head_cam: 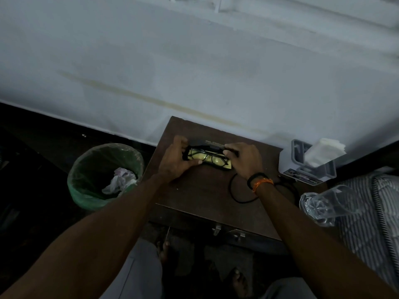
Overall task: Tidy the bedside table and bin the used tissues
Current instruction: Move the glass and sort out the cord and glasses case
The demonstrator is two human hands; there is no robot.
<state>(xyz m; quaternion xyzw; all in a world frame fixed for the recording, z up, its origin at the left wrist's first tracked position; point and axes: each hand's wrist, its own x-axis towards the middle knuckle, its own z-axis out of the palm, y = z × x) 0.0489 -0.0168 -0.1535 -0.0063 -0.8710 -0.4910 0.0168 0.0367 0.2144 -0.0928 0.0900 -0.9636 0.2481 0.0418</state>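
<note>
A pale wall (194, 61) filled the view from 9 to 3 o'clock. Below it, a dark wooden bedside table (194, 197) sat at centre. At 9 o'clock of the table stood a green-lined bin (86, 190) with crumpled used tissues (121, 180) inside. At 3 o'clock a grey holder (306, 167) carried a stack of clean tissues (321, 152), and a clear plastic bottle (323, 203) lay at 4 o'clock on striped bedding (371, 201). A black cable (233, 190) looped over the tabletop. The left hand (174, 160) and the right hand (244, 160), fingers curled, gripped the two ends of an open black glasses case (218, 166) at the table's 12 o'clock; black-rimmed glasses (207, 156) rested inside on a yellow cloth.
</note>
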